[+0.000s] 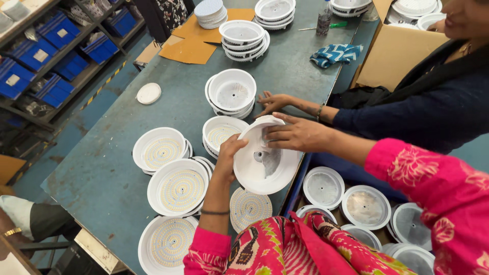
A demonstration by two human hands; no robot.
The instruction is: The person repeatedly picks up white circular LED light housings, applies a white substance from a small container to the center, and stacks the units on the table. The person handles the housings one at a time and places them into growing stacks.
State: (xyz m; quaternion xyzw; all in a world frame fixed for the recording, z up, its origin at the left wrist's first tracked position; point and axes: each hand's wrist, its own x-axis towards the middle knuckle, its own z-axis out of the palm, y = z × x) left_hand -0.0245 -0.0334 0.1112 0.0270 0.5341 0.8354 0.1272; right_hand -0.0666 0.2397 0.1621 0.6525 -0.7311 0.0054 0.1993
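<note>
White round lamp housing (265,168) was held tilted over the near edge of the blue-green tabletop (102,173), its hollow inside turned up toward the camera and a grey metal patch showing at its centre. The left hand (227,155) gripped its left rim, fingers curled over the edge, a dark band on the wrist below. The right hand (295,133) lay over the upper rim, fingers spread flat and reaching into the bowl; so both hands were clamped on the same housing, one at each side. Just beside the housing to the left sat a housing with an LED board (220,135) inside, and nearer the camera three more filled housings (178,189) stood in a loose row, dotted yellow boards facing up. A bare LED disc (249,209) lay on the tabletop directly beneath the held piece. Further back, a stack of empty white housings (232,91) stood near another person's hand (273,102), which rested flat on the tabletop, its sleeve dark blue. To the right, below the tabletop edge, silver-lined reflector dishes (364,206) lay in a box. A blue patterned cloth (335,53) sat at the far side, and a small white disc (148,93) lay alone to the left.
</note>
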